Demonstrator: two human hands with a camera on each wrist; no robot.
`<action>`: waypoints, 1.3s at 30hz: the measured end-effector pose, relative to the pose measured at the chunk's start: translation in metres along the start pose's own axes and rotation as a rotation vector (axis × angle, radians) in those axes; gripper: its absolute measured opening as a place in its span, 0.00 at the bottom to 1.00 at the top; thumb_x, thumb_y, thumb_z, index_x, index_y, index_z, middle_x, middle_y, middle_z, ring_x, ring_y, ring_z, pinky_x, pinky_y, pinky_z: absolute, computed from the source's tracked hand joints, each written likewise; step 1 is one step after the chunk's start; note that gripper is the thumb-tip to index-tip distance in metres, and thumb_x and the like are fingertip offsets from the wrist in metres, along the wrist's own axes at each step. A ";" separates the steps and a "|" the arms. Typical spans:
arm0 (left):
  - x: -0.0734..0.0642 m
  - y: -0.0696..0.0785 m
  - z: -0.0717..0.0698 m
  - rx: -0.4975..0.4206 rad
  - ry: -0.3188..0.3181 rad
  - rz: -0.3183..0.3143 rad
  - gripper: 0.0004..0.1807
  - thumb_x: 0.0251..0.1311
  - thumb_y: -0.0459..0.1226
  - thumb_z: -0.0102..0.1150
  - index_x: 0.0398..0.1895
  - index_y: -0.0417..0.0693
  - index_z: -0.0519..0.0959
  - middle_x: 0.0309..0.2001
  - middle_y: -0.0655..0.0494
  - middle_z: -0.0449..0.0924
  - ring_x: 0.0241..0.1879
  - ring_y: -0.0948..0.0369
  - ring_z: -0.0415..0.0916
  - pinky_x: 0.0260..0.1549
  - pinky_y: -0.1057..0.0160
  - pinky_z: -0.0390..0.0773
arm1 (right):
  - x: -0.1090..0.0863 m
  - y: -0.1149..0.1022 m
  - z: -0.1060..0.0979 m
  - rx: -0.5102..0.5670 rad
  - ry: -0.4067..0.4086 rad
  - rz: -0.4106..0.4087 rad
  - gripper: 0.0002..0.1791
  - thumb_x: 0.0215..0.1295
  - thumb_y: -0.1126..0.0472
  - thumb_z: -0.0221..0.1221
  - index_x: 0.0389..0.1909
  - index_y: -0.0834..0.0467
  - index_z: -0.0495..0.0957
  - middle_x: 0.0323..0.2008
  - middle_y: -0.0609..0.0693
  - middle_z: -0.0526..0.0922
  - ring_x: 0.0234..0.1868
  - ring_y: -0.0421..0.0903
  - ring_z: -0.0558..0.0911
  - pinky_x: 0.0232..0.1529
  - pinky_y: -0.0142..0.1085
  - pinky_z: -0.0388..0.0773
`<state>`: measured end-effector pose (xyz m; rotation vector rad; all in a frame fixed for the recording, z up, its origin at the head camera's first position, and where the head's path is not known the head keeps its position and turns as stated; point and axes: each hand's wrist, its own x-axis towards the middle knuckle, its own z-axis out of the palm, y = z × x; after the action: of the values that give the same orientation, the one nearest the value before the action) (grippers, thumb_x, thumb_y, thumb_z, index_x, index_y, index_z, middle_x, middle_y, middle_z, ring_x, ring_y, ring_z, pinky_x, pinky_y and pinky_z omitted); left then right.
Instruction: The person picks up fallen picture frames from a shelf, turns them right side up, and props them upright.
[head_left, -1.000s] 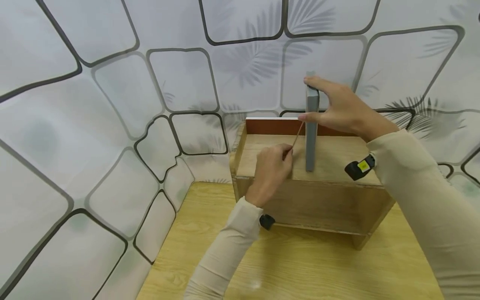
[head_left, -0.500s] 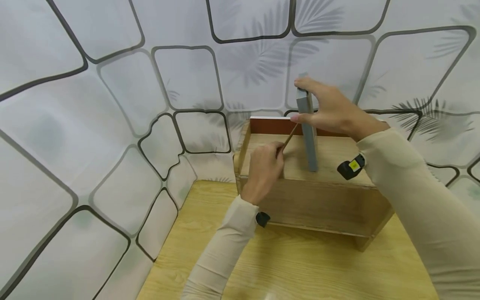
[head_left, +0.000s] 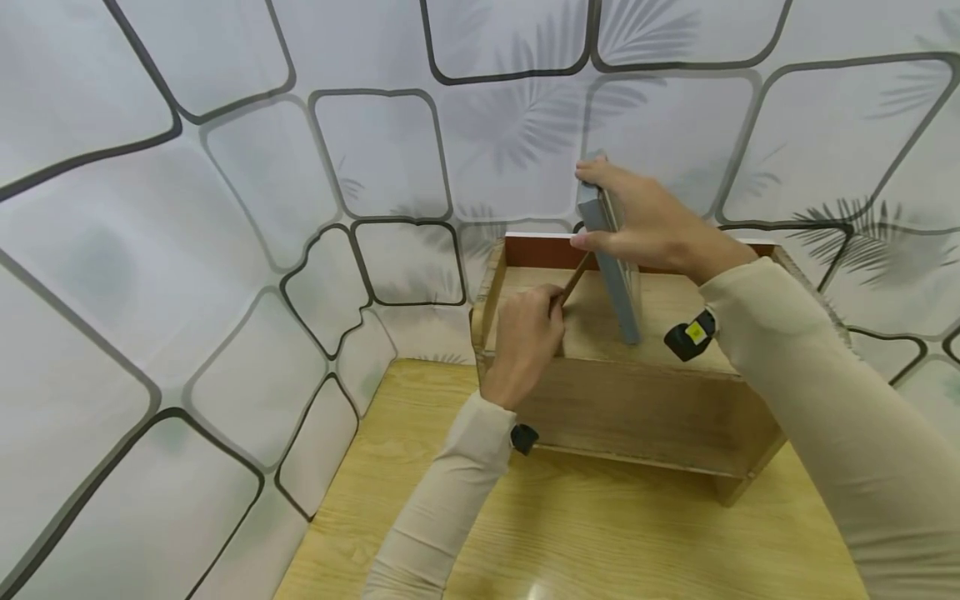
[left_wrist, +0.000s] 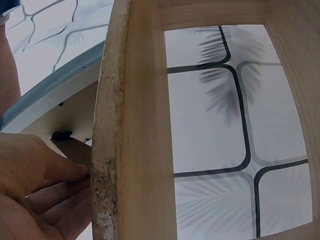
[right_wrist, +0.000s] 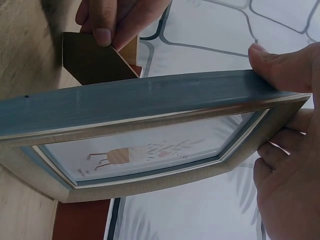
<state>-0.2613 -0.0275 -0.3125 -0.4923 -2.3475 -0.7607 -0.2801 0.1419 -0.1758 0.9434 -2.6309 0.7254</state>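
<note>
A picture frame (head_left: 611, 275) with grey-blue edges stands tilted on the upper board of a wooden shelf (head_left: 675, 312). Its top is gripped by my right hand (head_left: 656, 217), thumb on one side and fingers on the other. In the right wrist view the frame's front (right_wrist: 140, 150) shows a small drawing behind glass. From its back juts a brown support leg (right_wrist: 95, 60), swung outward. My left hand (head_left: 525, 337) pinches that leg between thumb and fingers. The left wrist view shows the left hand (left_wrist: 42, 180) partly hidden behind the shelf's edge.
The shelf has an open lower compartment (head_left: 637, 408) and a reddish-brown back strip (head_left: 543, 250). It stands on a yellow wood-grain table (head_left: 600, 533). Patterned white wall covering (head_left: 510, 158) rises behind and to the left.
The frame has gone from nearly upright to leaning, its top moving left with my right hand. The left hand has shifted slightly left, and more of the support leg shows.
</note>
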 end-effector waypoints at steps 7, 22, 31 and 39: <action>-0.001 0.001 -0.001 0.013 -0.004 -0.005 0.07 0.68 0.31 0.61 0.41 0.41 0.88 0.33 0.51 0.89 0.29 0.58 0.86 0.31 0.63 0.83 | 0.001 -0.001 0.001 0.002 -0.003 -0.002 0.46 0.64 0.59 0.68 0.77 0.66 0.56 0.77 0.61 0.56 0.79 0.58 0.50 0.77 0.50 0.46; -0.001 0.005 -0.004 0.050 0.004 -0.013 0.09 0.68 0.35 0.62 0.44 0.39 0.87 0.37 0.49 0.89 0.32 0.56 0.87 0.32 0.62 0.84 | -0.003 0.001 -0.006 0.053 -0.026 -0.001 0.50 0.64 0.47 0.68 0.80 0.59 0.53 0.80 0.56 0.48 0.81 0.52 0.40 0.77 0.54 0.38; -0.002 0.027 -0.019 -0.056 0.116 0.113 0.10 0.69 0.39 0.60 0.33 0.43 0.86 0.20 0.58 0.81 0.17 0.69 0.71 0.18 0.72 0.70 | 0.003 0.011 -0.026 0.250 0.087 0.020 0.34 0.74 0.46 0.54 0.78 0.48 0.61 0.80 0.48 0.51 0.80 0.47 0.47 0.77 0.49 0.38; -0.002 0.045 -0.010 -0.199 -0.021 0.069 0.18 0.67 0.48 0.65 0.43 0.41 0.86 0.35 0.54 0.89 0.32 0.67 0.87 0.31 0.77 0.78 | 0.017 0.029 -0.027 0.285 0.060 0.045 0.33 0.79 0.44 0.45 0.79 0.52 0.59 0.80 0.52 0.52 0.80 0.49 0.47 0.77 0.52 0.38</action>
<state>-0.2327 0.0000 -0.2899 -0.6657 -2.2722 -0.9652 -0.3104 0.1667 -0.1567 0.9186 -2.5475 1.1448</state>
